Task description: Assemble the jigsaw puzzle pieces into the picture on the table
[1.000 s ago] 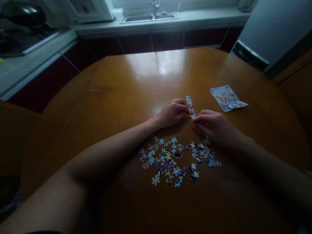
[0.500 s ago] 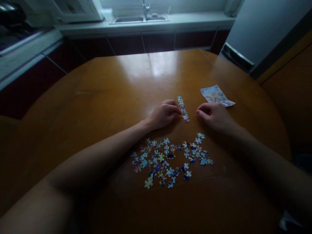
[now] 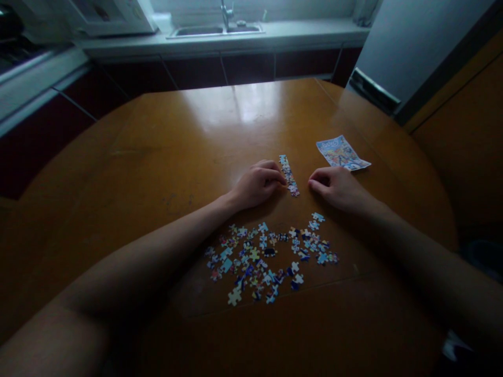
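Observation:
A narrow strip of joined jigsaw pieces [image 3: 288, 175] lies on the wooden table, running away from me. My left hand [image 3: 260, 183] rests along its left side, fingers curled and their tips at the strip's near-left edge. To the right of the strip, across a small gap, my right hand [image 3: 338, 187] is closed in a pinch, thumb against forefinger; whatever may be between the tips is too small to make out. Nearer to me, many loose jigsaw pieces [image 3: 254, 254] are spread between my forearms, some picture side up and patterned in blue, yellow and white.
Just beyond my right hand lies a creased picture sheet [image 3: 341, 151]. The glossy wooden table [image 3: 165, 136] reaches toward a counter with a sink [image 3: 202, 31]. A stove edge is at the far left and a grey appliance [image 3: 416, 47] at the right.
The whole view has shifted slightly, so things appear a little further left. Both hands keep the same pose beside the strip, and the loose pieces lie as before.

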Demonstrator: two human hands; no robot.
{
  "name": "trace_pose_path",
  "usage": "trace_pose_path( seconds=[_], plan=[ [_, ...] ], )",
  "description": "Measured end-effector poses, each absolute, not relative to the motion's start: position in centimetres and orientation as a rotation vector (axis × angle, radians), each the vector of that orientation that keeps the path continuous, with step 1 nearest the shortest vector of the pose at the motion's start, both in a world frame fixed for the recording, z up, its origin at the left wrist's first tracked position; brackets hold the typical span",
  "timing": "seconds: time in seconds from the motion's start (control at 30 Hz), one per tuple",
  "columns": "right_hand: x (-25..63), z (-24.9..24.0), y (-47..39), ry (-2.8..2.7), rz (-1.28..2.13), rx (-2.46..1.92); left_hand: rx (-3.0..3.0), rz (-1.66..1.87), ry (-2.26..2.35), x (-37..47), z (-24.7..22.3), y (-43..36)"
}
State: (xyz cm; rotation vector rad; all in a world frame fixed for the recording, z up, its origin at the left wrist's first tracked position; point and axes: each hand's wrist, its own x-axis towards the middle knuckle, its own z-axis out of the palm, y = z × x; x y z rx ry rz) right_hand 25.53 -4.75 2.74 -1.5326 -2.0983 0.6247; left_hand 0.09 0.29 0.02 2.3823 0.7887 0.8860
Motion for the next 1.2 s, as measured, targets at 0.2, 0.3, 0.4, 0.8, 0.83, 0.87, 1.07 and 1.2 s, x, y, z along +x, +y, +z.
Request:
trace_pose_path(
  seconds=[0.2,0.3,0.4,0.8,0.83,0.87,1.07,1.2],
  plan=[
    [25.57,2.74,-4.7,-2.12,0.617,-1.526,2.39,0.899,0.776,0.07,-0.11,0.41],
    [25.59,2.73,-4.67,-2.125,0.612,-1.526,2.393,0.888,0.788,0.12,0.0,0.37],
    [25.56,2.81,-4.7,-2.114,0.631,-1.536,2.389,0.885,0.795,0.17,0.07,0.33],
    [25.71,2.7,-4.7,-2.13,0.626,-1.533,2.365,0.884,0.781,0.2,0.05,0.27],
    [25.73,2.67,-4.7,-2.132,0.625,-1.529,2.359,0.883,0.783,0.19,0.04,0.26],
    [25.75,2.65,-4.71,-2.132,0.627,-1.526,2.356,0.882,0.784,0.17,0.03,0.25],
    [25.79,2.63,-4.78,-2.139,0.619,-1.534,2.378,0.883,0.77,0.2,-0.11,0.29],
    [25.76,2.7,-4.77,-2.145,0.612,-1.544,2.375,0.892,0.762,0.27,-0.14,0.31]
  ],
)
